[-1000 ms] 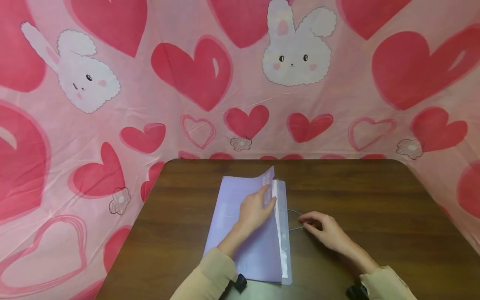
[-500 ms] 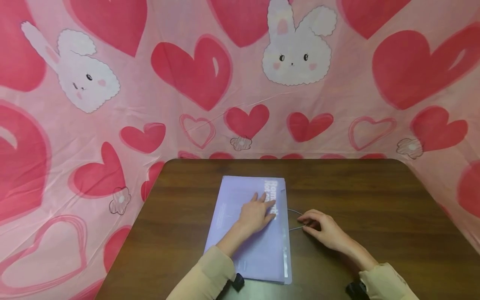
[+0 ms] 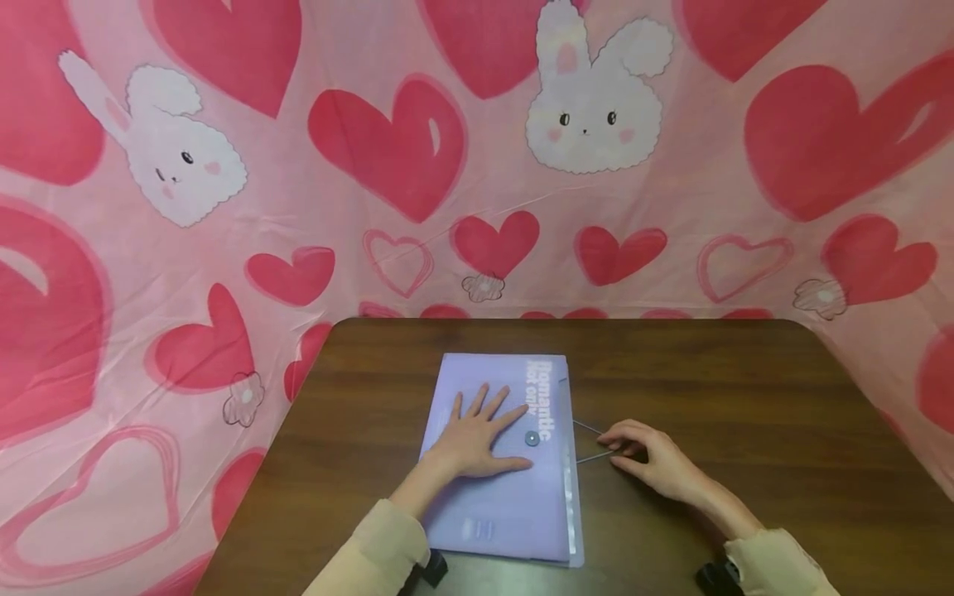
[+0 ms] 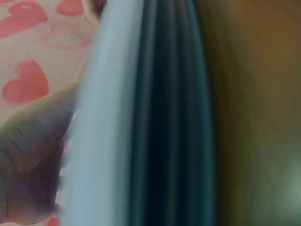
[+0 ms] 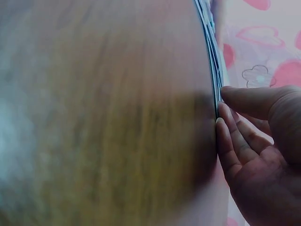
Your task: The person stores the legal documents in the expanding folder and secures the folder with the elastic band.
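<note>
A lilac expanding file folder (image 3: 507, 521) lies on the table with its flap down, printed with white lettering and bearing a round grey button (image 3: 532, 439). My left hand (image 3: 477, 443) rests flat on the flap, fingers spread, the thumb just below the button. From the folder's right edge a thin grey elastic cord (image 3: 592, 457) runs out in a taut loop. My right hand (image 3: 652, 459) pinches the end of that loop between thumb and fingers. Layered edges of the folder (image 4: 164, 117) fill the left wrist view. In the right wrist view the right hand (image 5: 263, 146) shows close over the table.
The dark wooden table (image 3: 745, 381) has rounded far corners. Behind it hangs a pink cloth (image 3: 671, 190) with hearts and rabbit faces. A black strap device (image 3: 432, 568) sits at the left wrist, another (image 3: 719, 578) at the right.
The lifted flap has come down flat over the folder. My left hand has shifted left and toward me, its fingers now spread, uncovering the button. My right hand has drawn the cord slightly right.
</note>
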Demonstrator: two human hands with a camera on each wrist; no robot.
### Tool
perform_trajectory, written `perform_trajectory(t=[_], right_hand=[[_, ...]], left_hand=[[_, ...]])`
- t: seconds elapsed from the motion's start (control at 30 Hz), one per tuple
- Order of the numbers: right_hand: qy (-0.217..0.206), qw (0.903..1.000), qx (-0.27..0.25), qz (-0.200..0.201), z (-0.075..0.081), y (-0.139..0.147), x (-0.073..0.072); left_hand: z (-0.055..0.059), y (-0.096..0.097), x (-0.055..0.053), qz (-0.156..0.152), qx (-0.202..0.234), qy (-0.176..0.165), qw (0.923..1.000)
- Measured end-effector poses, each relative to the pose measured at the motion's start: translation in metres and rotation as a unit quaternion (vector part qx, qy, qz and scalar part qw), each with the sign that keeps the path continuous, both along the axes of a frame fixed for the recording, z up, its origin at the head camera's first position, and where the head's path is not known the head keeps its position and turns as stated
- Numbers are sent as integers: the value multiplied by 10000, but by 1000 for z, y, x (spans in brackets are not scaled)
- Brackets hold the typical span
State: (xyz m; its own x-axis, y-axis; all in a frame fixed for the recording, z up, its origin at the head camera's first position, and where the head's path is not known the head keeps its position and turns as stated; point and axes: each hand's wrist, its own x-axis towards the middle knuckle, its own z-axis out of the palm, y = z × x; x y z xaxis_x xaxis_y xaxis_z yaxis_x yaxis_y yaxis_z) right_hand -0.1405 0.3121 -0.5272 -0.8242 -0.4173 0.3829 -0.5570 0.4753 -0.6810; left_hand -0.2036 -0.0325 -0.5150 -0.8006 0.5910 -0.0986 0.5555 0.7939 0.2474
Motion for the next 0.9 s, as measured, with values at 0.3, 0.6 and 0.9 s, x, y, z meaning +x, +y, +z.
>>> perform_trajectory(t=[0.3,0.6,0.9], right_hand=[[44,10000,37,-43,2,-2,0],[201,9998,56,-54,0,-5,0],[488,9982,68,-339,-2,-11,0]], left_hand=[[5,-64,6,286,58,-103,9995],[7,-110,6,664,381,-229,9968],[5,-119,4,679,545,-395,9954]])
